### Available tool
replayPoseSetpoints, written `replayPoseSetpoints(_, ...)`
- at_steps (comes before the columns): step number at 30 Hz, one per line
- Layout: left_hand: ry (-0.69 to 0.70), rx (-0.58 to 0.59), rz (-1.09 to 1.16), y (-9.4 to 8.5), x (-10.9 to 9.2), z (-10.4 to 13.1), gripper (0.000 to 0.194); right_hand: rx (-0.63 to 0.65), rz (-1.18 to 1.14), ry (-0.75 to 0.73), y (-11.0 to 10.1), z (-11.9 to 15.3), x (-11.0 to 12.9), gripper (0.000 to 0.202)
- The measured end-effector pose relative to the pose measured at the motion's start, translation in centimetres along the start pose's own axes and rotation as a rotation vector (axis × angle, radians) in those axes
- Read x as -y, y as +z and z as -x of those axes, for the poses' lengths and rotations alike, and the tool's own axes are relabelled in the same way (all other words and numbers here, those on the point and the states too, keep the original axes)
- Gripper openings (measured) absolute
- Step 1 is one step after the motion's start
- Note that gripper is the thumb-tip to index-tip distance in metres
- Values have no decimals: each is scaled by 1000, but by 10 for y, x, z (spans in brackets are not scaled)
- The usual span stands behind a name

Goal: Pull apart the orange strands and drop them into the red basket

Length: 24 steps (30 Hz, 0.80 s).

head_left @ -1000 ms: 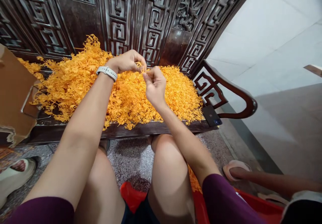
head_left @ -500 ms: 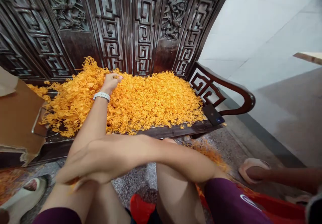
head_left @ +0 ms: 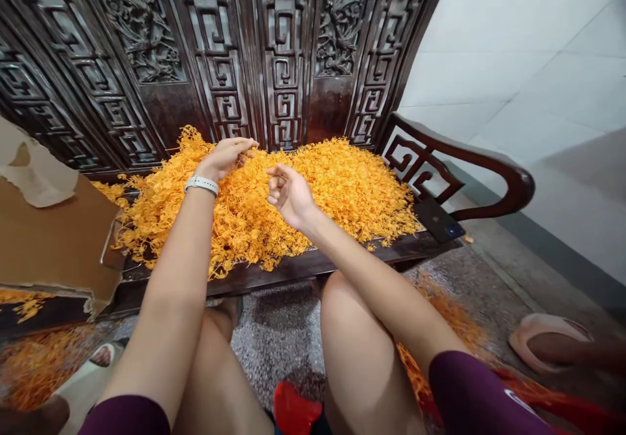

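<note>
Above the heap of curly orange plastic-looking pieces [head_left: 342,194] on the dark wooden bench, my two hands face each other, slightly apart. A pale band [head_left: 201,185] circles the wrist of my left hand [head_left: 227,158]; its fingers are bent together at the tips. My right hand [head_left: 292,199] is turned partly palm-up, with thumb and forefinger drawn together and the other fingers curled. Anything between the fingertips of either hand is too small to make out.
A torn cardboard box [head_left: 53,239] stands at the left, beside a bent metal wire [head_left: 108,246]. A dark phone [head_left: 440,218] lies by the curved armrest [head_left: 518,180]. Orange pieces [head_left: 450,311] litter the floor. Another person's sandalled foot [head_left: 550,344] is at right.
My right hand has swung up from beside my left thigh to above the heap, near my left hand. My left hand has shifted slightly right. The view has moved a little.
</note>
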<state>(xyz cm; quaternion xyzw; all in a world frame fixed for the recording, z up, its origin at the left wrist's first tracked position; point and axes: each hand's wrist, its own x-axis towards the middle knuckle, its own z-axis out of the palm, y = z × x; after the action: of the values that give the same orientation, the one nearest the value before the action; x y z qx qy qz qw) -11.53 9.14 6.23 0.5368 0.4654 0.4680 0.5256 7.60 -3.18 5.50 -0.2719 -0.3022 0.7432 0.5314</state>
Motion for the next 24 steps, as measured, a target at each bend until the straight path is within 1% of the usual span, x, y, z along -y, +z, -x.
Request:
replayPoseSetpoints(4,10,198,35,10,-18,7,41,-10,160,-80,-9,-9,-7,11)
replayPoseSetpoints(6,45,281,42,17,-27,11,40,-57,205,-123,-13,-13,-7,8)
replayPoseSetpoints(8,90,366,29,24,-34,14,34,-94,232,-162,-16,-16,-5,14)
replayPoseSetpoints(9,111,411,13,27,-37,15,33,-90,239,-170,-18,-17,-4,19)
replayPoseSetpoints(10,125,459,-10,31,-40,16,36,-72,242,-169,-19,-17,-3,23)
replayPoseSetpoints(13,141,575,-92,40,-49,20,58,-6,241,-146,-21,-18,0,35)
replayPoseSetpoints(15,143,620,-147,46,-53,22,59,-14,245,-170,-21,-19,1,35)
replayPoseSetpoints(18,152,645,-221,51,-56,22,46,-52,250,-231,-22,-18,0,29)
replayPoseSetpoints(20,187,644,-303,52,-56,19,38,-37,240,-244,-23,-17,0,26)
replayPoseSetpoints(22,237,633,-431,51,-57,15,32,-10,234,-241,-23,-16,0,22)
replayPoseSetpoints(24,305,596,-528,51,-58,12,27,11,258,-235,-22,-15,1,21)
